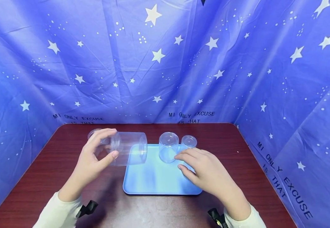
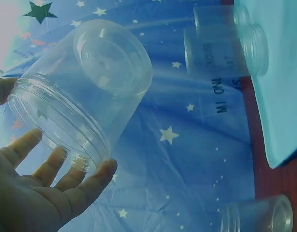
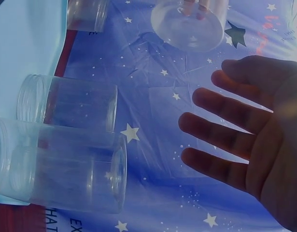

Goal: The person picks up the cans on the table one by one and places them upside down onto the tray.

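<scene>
My left hand (image 1: 92,155) holds a large clear plastic jar (image 1: 132,148) round its threaded mouth, thumb on the near side and fingers over the far side. The jar lies sideways in the air, base pointing right, above the left part of the blue tray (image 1: 150,186). Two more clear jars stand mouth down on the tray: one (image 1: 169,148) near the middle and another (image 1: 189,142) to its right, partly hidden by my right hand (image 1: 206,169). That hand hovers over the tray's right side, fingers relaxed and apart in the right wrist view, holding nothing.
Another clear jar (image 2: 259,215) stands mouth up on the table left of the tray, mostly behind my left hand in the head view. The dark red wooden table (image 1: 39,190) is enclosed at the back and sides by a blue star-patterned curtain (image 1: 110,63).
</scene>
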The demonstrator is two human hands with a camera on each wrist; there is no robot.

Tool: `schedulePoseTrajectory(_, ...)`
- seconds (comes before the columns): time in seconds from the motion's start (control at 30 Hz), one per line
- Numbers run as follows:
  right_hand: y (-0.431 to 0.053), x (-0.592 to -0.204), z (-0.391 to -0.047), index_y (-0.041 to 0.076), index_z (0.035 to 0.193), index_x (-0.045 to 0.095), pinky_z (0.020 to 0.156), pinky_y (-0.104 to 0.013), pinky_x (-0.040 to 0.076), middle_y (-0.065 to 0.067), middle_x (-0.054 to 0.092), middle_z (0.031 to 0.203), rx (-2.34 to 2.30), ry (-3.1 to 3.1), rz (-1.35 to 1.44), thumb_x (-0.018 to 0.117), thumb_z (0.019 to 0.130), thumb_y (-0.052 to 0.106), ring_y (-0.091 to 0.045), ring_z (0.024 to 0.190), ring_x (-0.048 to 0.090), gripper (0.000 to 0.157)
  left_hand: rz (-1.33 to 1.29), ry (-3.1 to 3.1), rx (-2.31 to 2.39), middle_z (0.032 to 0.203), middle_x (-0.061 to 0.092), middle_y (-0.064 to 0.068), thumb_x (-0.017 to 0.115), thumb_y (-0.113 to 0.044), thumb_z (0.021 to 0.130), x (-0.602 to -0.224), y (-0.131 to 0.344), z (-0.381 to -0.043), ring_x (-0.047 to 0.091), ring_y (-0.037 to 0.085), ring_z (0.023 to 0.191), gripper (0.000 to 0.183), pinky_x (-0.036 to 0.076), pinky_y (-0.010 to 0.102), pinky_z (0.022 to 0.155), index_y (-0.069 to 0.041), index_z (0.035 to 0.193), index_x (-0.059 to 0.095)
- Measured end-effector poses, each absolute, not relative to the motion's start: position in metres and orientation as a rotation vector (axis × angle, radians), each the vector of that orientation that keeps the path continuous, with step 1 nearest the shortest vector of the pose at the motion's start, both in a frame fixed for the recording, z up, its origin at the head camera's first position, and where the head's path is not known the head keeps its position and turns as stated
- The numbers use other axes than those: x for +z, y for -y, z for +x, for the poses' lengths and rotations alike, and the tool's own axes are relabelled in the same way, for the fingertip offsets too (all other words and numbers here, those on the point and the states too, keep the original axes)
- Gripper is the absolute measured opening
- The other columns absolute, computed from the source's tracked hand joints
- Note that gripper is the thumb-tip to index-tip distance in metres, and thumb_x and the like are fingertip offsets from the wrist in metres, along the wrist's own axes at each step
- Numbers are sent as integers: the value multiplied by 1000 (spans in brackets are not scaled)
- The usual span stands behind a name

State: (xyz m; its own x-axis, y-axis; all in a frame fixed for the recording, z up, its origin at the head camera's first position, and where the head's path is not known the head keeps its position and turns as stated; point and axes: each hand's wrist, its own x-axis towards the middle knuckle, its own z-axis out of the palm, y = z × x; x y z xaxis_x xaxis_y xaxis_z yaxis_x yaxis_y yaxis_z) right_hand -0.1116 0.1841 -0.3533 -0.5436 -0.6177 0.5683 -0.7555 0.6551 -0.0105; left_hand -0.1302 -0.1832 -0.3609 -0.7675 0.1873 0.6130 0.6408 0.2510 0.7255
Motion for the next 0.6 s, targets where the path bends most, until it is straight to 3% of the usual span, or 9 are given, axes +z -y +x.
schedulePoseTrajectory(0.6,-184,-354,-112,19,125,70,94,-39,57,6,69,122,547,2320,1007,80,86,20,-16,114,67,41,-917,1867,-1857,145,48,19,67,23,80,-373,161,-126,53,19,128,64,56,25,91,12,140,51)
